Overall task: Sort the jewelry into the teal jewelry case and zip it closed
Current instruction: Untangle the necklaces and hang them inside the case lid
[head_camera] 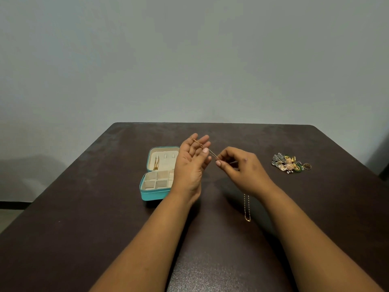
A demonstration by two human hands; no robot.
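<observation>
The teal jewelry case (pixel 150 196) lies open at the table's centre left, cream inside, with a gold chain (pixel 156 163) in its lid. My left hand (pixel 190 165) is raised palm up over the case's right side, fingers straight, and a thin rose-gold chain (pixel 203 146) is draped across them. My right hand (pixel 239 168) pinches the other end of that chain just to the right. A second gold chain (pixel 246 207) lies on the table under my right wrist. A heap of earrings and rings (pixel 289 163) sits at the right.
The dark brown table (pixel 84 207) ends at a far edge close behind the case, with a plain grey wall beyond. My forearms cross the near half of the table.
</observation>
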